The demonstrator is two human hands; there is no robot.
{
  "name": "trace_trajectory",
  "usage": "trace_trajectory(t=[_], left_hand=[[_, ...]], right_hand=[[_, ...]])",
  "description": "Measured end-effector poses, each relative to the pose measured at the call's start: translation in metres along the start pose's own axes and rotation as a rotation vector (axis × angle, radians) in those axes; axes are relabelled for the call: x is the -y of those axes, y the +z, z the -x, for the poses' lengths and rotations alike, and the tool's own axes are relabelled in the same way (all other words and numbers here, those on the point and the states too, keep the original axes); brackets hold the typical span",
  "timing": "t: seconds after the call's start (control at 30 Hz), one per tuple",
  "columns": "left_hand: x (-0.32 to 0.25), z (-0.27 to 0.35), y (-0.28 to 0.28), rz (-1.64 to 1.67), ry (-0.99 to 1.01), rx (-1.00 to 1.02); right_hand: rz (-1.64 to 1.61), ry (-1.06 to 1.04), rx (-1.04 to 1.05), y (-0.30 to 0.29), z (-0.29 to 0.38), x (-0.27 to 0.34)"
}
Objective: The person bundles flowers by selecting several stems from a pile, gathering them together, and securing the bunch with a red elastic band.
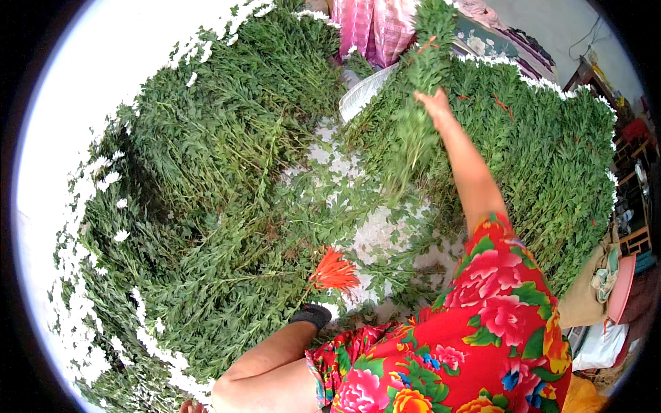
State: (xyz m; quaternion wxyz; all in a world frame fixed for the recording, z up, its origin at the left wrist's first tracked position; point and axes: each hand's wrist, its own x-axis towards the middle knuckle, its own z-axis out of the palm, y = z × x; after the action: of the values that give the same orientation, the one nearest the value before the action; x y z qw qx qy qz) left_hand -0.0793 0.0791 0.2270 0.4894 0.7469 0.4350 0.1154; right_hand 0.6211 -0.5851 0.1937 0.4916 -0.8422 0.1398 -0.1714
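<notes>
My right hand (435,106) is stretched far out, closed around a bunch of leafy green stems (431,67). An orange-red tie (427,44) circles the bunch above my grip; its lower stem ends blur, and its top runs out of view. Beneath it lies a broad heap of similar tied bunches (521,144), edged with white flower heads. Only some fingers of my left hand (193,407) show at the bottom edge, beside my bent leg and white blooms; what they hold is hidden. A fan of orange-red ties (334,271) lies near my foot (311,316).
A large pile of white-flowered stems, likely chrysanthemums (217,118), curves around the left. Loose leaves litter the pale floor (379,232) between the piles. Clear plastic wrapping (364,94) and pink shiny fabric (379,31) are at the back. A pink basin (622,289) stands at right.
</notes>
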Motion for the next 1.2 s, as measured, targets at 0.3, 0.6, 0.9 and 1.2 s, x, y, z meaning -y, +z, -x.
trace_trajectory(t=[0.3,0.6,0.9,1.2], left_hand=[[0.036,-0.013,0.032,0.091,-0.205,-0.113],[0.135,0.022,0.130,0.650,-0.331,0.124],[0.202,0.069,0.170,1.012,-0.693,0.042],[0.206,0.058,0.163,1.236,-0.615,-0.085]], right_hand=[[0.846,-0.319,0.175,0.103,0.061,-0.030],[0.291,-1.128,1.469,0.277,0.435,0.099],[0.549,-1.815,1.584,0.320,0.641,0.104],[0.101,-0.839,1.908,0.299,0.621,0.071]])
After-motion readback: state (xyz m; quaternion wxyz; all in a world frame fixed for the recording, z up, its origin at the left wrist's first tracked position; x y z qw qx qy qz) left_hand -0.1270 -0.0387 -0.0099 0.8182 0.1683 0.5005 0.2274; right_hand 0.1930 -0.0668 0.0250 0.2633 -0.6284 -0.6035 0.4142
